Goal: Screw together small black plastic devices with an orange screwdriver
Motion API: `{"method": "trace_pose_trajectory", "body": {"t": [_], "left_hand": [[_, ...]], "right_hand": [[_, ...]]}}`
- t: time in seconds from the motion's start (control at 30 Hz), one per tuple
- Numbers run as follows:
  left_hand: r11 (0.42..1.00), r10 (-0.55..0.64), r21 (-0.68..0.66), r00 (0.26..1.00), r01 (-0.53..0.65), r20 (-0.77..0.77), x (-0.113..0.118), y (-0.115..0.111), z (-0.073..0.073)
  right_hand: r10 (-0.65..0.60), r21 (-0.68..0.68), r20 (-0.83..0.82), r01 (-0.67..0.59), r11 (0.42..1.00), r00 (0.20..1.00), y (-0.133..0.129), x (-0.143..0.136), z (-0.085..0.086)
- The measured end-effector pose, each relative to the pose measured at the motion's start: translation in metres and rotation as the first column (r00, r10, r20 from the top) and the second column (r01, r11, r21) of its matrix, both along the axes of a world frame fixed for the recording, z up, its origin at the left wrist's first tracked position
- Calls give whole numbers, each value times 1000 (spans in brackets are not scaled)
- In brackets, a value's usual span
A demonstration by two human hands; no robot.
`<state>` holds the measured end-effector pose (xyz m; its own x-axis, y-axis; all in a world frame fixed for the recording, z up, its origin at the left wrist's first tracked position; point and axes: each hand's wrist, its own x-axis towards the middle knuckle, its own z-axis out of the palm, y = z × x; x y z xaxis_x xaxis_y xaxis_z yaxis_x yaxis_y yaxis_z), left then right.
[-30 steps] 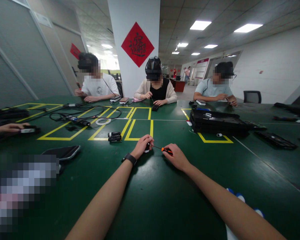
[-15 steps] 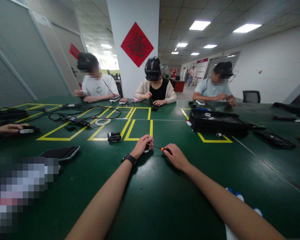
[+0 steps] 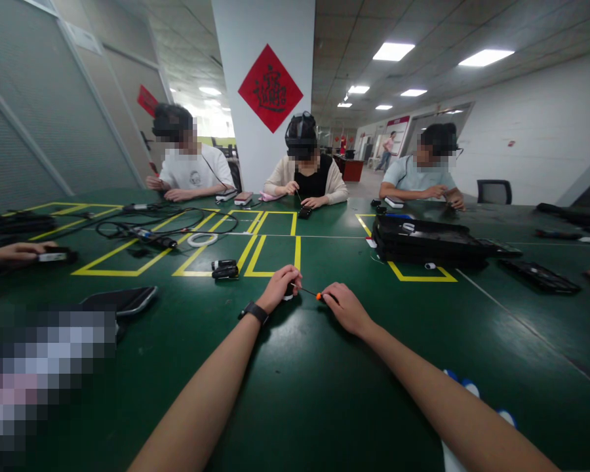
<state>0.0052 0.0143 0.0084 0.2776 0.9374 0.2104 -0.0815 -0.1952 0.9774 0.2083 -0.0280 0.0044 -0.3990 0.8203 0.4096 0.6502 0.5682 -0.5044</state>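
Note:
My left hand (image 3: 284,286), with a dark band at the wrist, is closed around a small black-and-white device (image 3: 288,292), mostly hidden by the fingers. My right hand (image 3: 345,305) grips a screwdriver (image 3: 319,296) by its handle, whose orange collar shows at the fingertips. Its thin shaft points left and reaches the device at my left hand; whether the tip sits in a screw is too small to tell. Left of my left hand, two small black devices (image 3: 225,269) lie side by side on the green table (image 3: 295,393).
Stacked black trays (image 3: 423,239) stand to the right, with a flat black part (image 3: 539,275) beyond. Cables (image 3: 150,236) and a white ring (image 3: 201,240) lie at the left. Three people work across the table; another person's hand (image 3: 19,254) rests on a device at far left.
My right fingers have shifted on the screwdriver's handle, and less of its black part shows. My left hand and the device stay in place. A distant person in the background has moved right.

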Motion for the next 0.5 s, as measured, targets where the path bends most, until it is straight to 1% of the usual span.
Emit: {"method": "trace_pose_trajectory", "body": {"t": [0.1,0.3,0.5], "left_hand": [[1000,4,-5,1000,-4,-2,0,0,0],[1000,-9,17,1000,9,8,0,2,-3],[1000,-8,6,1000,7,13,0,1,-1]], "right_hand": [[10,-2,-7,-10,1000,1000,1,1,0],[12,9,-85,-11,1000,996,-2,2,1],[23,10,-28,-22,1000,999,-2,0,0]]}}
